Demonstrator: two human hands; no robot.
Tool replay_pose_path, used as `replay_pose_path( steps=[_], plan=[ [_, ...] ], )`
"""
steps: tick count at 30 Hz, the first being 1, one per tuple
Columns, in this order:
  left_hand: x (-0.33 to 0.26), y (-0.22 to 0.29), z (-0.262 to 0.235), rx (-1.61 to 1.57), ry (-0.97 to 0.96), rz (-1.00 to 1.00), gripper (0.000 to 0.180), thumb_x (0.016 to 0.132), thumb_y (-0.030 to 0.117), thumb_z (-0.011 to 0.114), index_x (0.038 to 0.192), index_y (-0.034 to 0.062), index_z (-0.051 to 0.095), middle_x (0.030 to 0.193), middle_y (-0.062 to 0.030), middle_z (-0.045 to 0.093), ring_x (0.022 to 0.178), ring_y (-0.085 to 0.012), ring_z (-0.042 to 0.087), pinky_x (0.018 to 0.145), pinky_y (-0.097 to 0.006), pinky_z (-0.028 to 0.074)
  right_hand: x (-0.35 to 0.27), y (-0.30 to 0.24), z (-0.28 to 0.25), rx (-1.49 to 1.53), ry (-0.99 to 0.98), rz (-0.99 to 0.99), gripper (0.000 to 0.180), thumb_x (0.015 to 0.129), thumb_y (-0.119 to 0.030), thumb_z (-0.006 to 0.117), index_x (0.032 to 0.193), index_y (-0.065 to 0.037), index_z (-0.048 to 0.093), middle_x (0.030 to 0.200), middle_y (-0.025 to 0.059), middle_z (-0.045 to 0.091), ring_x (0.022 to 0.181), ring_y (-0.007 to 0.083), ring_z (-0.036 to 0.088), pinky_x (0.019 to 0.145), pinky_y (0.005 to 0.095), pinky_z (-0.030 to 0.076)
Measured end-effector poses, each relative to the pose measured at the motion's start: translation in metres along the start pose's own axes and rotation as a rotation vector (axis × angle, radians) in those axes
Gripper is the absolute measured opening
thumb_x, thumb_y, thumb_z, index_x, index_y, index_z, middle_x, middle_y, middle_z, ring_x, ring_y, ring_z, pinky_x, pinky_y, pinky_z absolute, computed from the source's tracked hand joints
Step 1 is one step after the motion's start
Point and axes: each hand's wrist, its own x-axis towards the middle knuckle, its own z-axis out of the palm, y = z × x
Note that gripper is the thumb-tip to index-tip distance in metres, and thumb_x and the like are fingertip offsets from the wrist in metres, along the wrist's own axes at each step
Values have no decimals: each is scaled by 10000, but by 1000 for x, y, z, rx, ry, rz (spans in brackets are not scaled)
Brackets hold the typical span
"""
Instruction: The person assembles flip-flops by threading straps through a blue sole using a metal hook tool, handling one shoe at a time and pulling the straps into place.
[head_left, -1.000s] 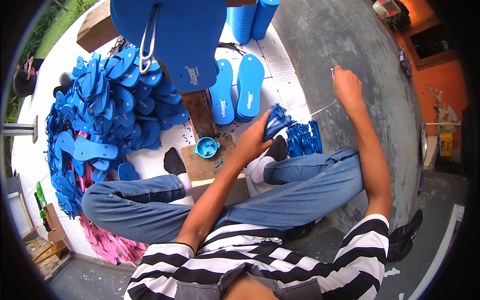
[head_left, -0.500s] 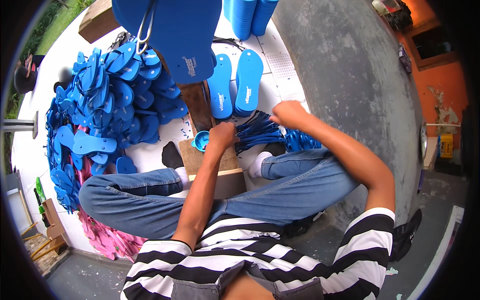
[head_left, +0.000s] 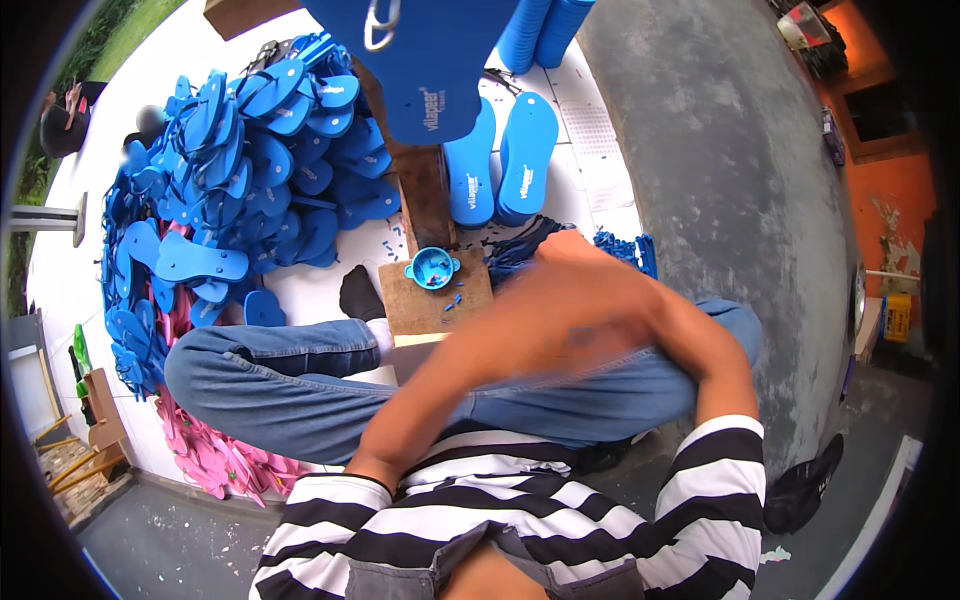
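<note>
Across my lap, my left hand is smeared by motion, near my right forearm. Its fingers cannot be made out, nor whether it holds anything. My right hand reaches over a bundle of dark blue sandal straps lying past my right shin; its fingers are mostly hidden. A small turquoise bowl with tiny bits inside sits on a wooden board between my legs, with blue scraps beside it. Beyond the straps lie blue sandal soles. A large blue sole with a metal loop looms above a wooden post.
On the left rises a heap of blue sandals, with pink sandals below it. Stacked blue soles stand at the back. A grey wall-like surface runs along the right. Another person is at the far left.
My left hand has moved from beside the bowl rightward across my lap, uncovering the bowl and board. My right hand has come slightly nearer, to the straps. The view has shifted.
</note>
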Motion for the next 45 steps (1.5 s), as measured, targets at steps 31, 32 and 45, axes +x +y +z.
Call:
replay_pose_path(
  steps=[31, 32, 45],
  plan=[
    [-67, -154, 14, -514, 605, -689, 244, 953, 194, 658, 1140, 41, 617, 911, -42, 690, 703, -73, 616, 516, -221, 488, -87, 2, -153, 898, -14, -140, 304, 941, -301, 646, 922, 1, 622, 795, 66, 642, 793, 164, 635, 705, 328, 542],
    [-67, -154, 13, -528, 629, -694, 241, 951, 192, 662, 1135, 43, 616, 906, -43, 691, 697, -72, 618, 495, -218, 480, -87, -1, -155, 800, 24, -120, 330, 950, -323, 643, 918, 4, 619, 796, 67, 643, 786, 162, 639, 702, 322, 551],
    [-69, -151, 4, -1111, 809, -487, 247, 995, 333, 543, 989, 87, 560, 786, -38, 582, 878, -198, 613, 864, -396, 503, -73, -1, -143, 1459, -30, -254, 325, 1005, -349, 529, 1094, -45, 604, 1021, 58, 636, 970, 146, 612, 809, 343, 559]
  ],
)
